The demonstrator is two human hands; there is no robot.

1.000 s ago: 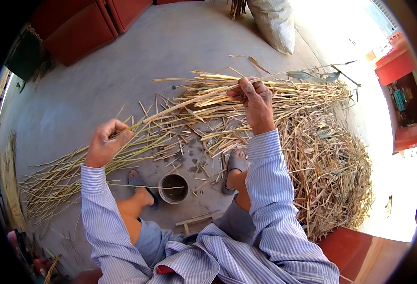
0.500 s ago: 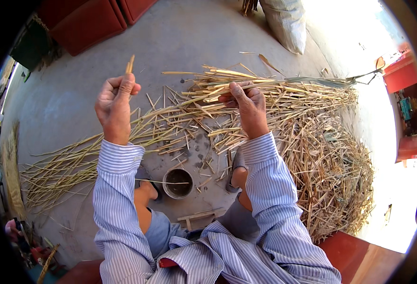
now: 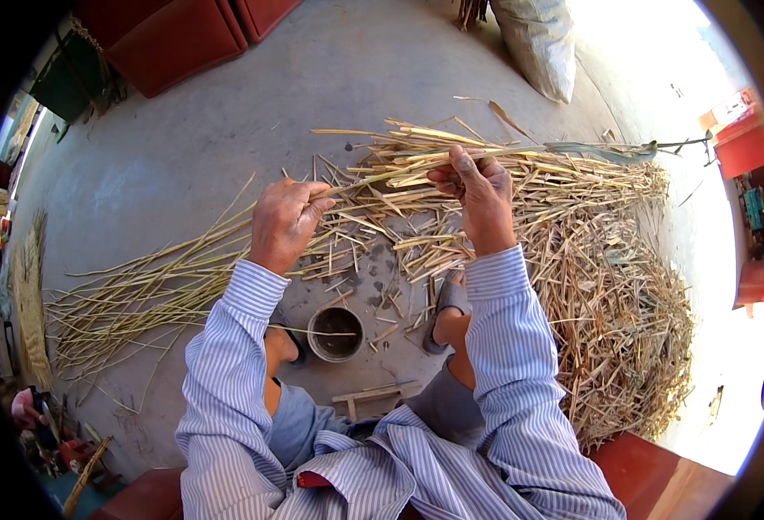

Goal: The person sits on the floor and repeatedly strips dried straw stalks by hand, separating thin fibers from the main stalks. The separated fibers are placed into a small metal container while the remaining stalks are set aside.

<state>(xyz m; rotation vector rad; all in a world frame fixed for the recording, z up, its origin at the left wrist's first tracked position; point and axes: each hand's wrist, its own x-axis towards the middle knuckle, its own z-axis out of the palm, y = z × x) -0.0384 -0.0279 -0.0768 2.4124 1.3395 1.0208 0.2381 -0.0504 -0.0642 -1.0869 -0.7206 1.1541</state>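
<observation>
A long dry plant stalk [image 3: 391,176] runs between my hands, above the straw on the floor. My right hand [image 3: 484,201] pinches it between thumb and fingers. Beyond that hand a grey-green leaf [image 3: 603,152] trails right to a thin dark tip. My left hand [image 3: 287,224] is closed at the stalk's left end, fingertips pressed together; whether a small piece is also in it is hidden. Below lie a heap of pale cut stalks [image 3: 564,186] on the right and a spread of thin greenish stems [image 3: 152,295] on the left.
A round dark bowl [image 3: 336,334] with a thin stem across it stands between my feet. Chaff [image 3: 616,321] piles up at the right. A small wooden piece [image 3: 375,394] lies nearer me. Farther off are a pale sack [image 3: 538,48] and red seats [image 3: 174,48].
My left hand has come down and right, from holding a short stalk piece upright to the stalk's left end. My right hand keeps its pinch. The view has shifted slightly.
</observation>
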